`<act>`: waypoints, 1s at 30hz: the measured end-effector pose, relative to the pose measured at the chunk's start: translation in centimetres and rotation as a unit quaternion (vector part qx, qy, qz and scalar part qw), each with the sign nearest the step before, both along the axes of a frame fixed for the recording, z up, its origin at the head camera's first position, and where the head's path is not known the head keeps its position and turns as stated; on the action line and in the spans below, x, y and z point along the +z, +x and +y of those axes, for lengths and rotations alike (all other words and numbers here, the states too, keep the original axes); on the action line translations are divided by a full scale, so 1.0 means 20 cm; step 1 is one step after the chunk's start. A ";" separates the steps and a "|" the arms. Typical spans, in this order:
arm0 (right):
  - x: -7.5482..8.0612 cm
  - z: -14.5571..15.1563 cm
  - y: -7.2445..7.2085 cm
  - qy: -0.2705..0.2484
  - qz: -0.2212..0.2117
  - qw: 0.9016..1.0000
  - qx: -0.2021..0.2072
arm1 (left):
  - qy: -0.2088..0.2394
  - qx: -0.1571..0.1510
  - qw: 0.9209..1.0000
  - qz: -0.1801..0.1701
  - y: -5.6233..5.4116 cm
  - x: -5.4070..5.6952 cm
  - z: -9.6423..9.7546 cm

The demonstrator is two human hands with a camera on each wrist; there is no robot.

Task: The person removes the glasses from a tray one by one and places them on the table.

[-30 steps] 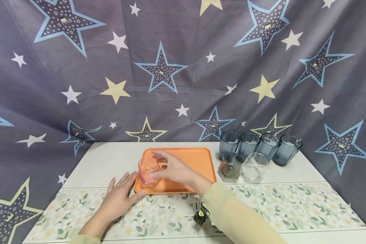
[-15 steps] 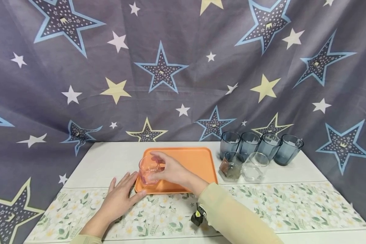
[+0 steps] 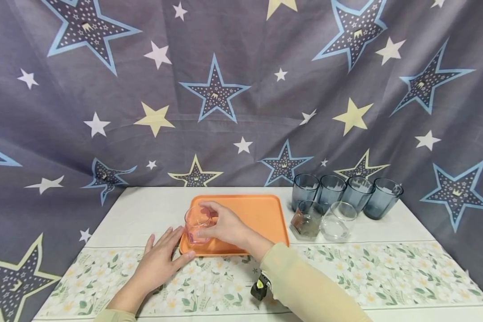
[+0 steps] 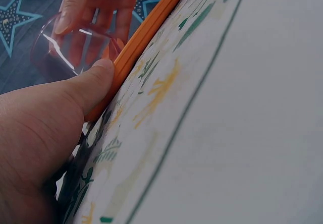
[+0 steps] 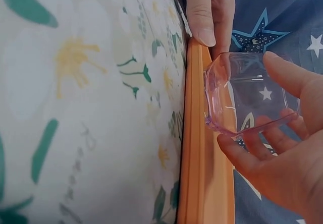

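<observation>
A clear, pink-tinted glass stands upright at the left end of the orange tray. My right hand holds it from the right, thumb on the near side and fingers curving round the far side; the right wrist view shows the thumb against the faceted pink glass. At the tray's left front corner rests my left hand, its fingers fairly straight. In the left wrist view, the left thumb lies against the tray's orange rim.
Several blue-grey tumblers stand in a row at the back right. Before them are a smoky dark glass and a clear glass. A flowered cloth strip crosses the table; a star-patterned curtain hangs behind.
Both hands, the glass and the tray keep almost the same places. The right forearm has shifted slightly, and the whole head view has drifted a little.
</observation>
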State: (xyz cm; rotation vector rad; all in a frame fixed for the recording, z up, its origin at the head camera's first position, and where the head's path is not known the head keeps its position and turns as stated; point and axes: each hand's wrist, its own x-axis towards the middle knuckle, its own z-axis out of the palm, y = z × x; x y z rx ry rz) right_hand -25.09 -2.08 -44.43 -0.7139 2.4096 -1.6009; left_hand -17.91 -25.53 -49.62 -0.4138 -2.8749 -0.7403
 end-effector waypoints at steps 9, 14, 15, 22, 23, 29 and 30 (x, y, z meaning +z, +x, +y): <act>0.04 0.05 0.04 0.016 0.008 0.999 -0.026 | 0.001 0.002 1.000 -0.015 0.00 0.00 0.00; 0.07 0.11 0.05 0.007 0.016 0.999 -0.036 | -0.002 0.003 1.000 -0.017 0.00 0.00 0.00; 0.08 0.12 0.06 0.006 0.018 0.999 -0.037 | -0.003 0.003 1.000 -0.017 0.00 0.00 0.00; 0.19 0.25 0.11 0.007 0.028 0.999 -0.040 | 0.001 -0.001 1.000 -0.015 0.00 0.00 0.01; 0.21 0.28 0.11 0.008 0.029 0.999 -0.042 | 0.003 -0.001 1.000 -0.015 0.00 0.00 0.01; 0.30 0.42 0.16 -0.001 0.018 0.998 -0.055 | 0.010 -0.004 1.000 -0.025 0.00 0.01 0.01; 0.31 0.44 0.17 -0.002 0.020 0.998 -0.058 | 0.011 -0.005 1.000 -0.024 0.00 0.01 0.01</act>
